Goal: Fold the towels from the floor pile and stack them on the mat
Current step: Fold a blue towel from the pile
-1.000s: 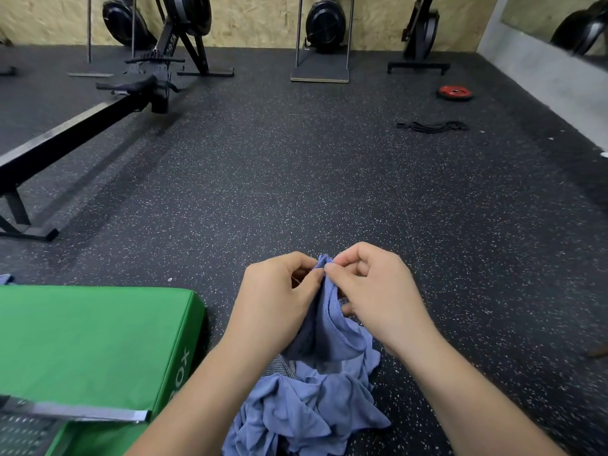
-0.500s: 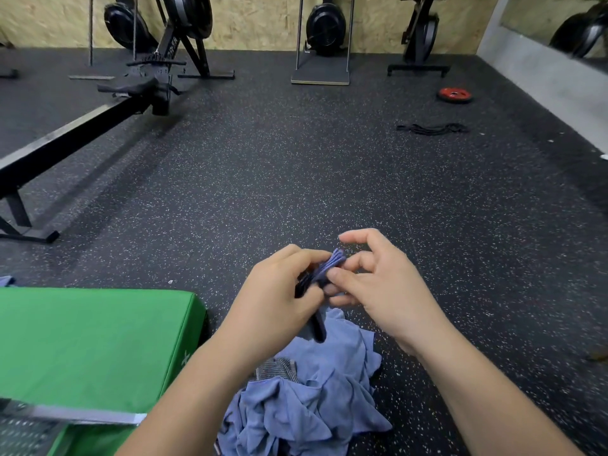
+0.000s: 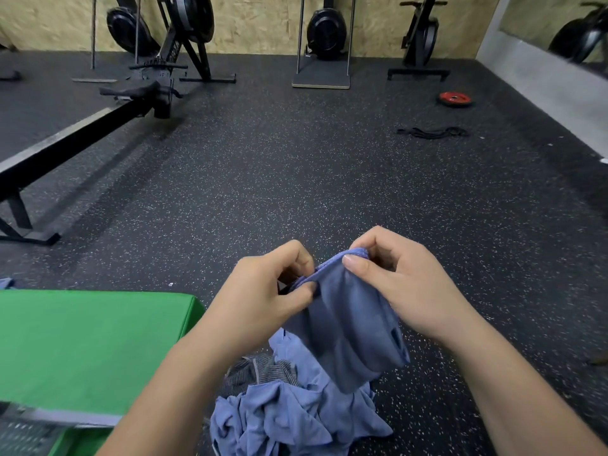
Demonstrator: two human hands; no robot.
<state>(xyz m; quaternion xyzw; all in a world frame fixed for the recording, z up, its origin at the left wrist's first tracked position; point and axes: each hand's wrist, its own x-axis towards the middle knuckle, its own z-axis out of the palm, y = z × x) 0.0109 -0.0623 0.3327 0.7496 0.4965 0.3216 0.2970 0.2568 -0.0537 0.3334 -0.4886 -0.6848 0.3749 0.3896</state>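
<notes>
The floor (image 3: 296,179) is dark rubber flecked with white, and it runs back to a far wall (image 3: 263,24) of pale chipboard. Against that wall stand black exercise machines, one on a flat wooden base (image 3: 320,82). A long black rowing machine (image 3: 82,133) stretches in from the left. Toward the right a red weight plate (image 3: 455,98) lies flat on the floor, with a black cord (image 3: 431,133) loosely strewn just in front of it. A grey ledge (image 3: 552,90) with a mirror above it lines the right side. In the lower left sits a thick green mat (image 3: 82,340) with a bare top, and a blurred grey metal object (image 3: 36,429) overlaps its near edge. Just to the right of the mat, a pile (image 3: 289,419) of crumpled blue towels lies on the floor, with a grey striped cloth (image 3: 263,373) among them. Above the pile, both hands hold up one blue towel (image 3: 345,327), which hangs down and touches the heap. The left hand (image 3: 263,294) pinches the towel's top edge between curled fingers and thumb, and the right hand (image 3: 398,284) pinches the same edge close beside it, thumb pressed on the near face.
</notes>
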